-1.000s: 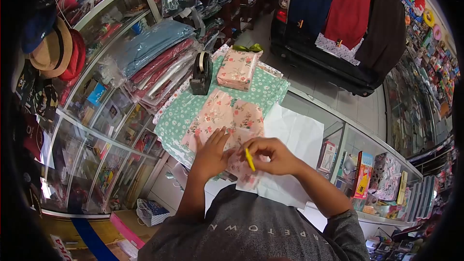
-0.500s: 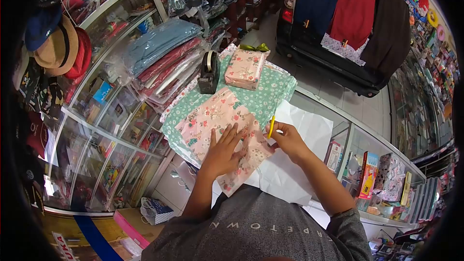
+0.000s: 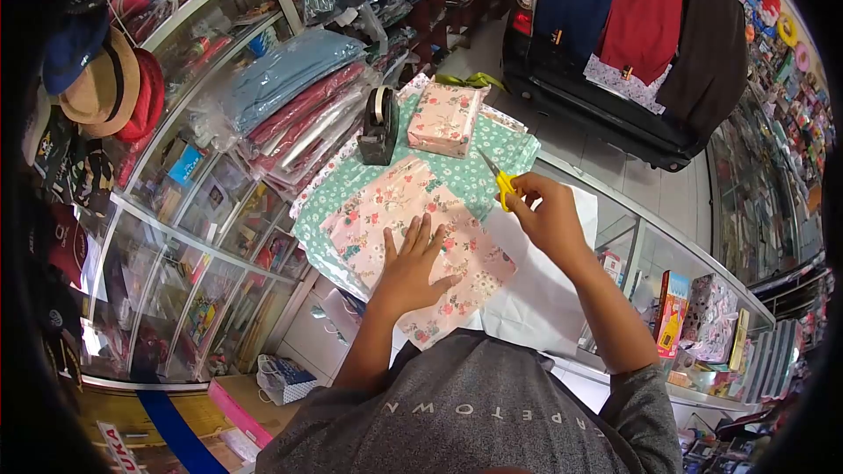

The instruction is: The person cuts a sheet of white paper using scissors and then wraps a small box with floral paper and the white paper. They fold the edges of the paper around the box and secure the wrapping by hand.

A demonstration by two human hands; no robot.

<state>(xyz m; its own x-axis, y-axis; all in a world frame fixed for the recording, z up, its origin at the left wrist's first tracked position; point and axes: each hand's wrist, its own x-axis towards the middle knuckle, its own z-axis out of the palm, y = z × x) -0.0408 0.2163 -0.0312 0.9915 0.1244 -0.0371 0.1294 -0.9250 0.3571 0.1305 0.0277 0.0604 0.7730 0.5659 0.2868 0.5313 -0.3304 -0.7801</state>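
My left hand [image 3: 411,270] lies flat with fingers spread on a sheet of pink floral wrapping paper [image 3: 474,268]. In my right hand [image 3: 549,215] is a pair of scissors [image 3: 505,186] with yellow handles, its blades pointing up and left over the green floral paper [image 3: 342,197]. The pink sheet rests partly on that green paper and partly on a white sheet [image 3: 536,290]. Beyond my hands sits a box wrapped in matching pink floral paper [image 3: 445,118]. Left of the box stands a black tape dispenser [image 3: 379,127].
Plastic-bagged clothes [image 3: 294,96] are stacked left of the work surface, above a glass display case [image 3: 202,272]. A second glass counter [image 3: 650,250] runs along the right. At the back right, trousers hang over a black vehicle tailgate [image 3: 588,114]. A green ribbon [image 3: 474,81] lies behind the wrapped box.
My right hand has lifted the scissors up and right, away from the pink sheet. The sheet's right side now lies flatter. My left hand stays pressed on it.
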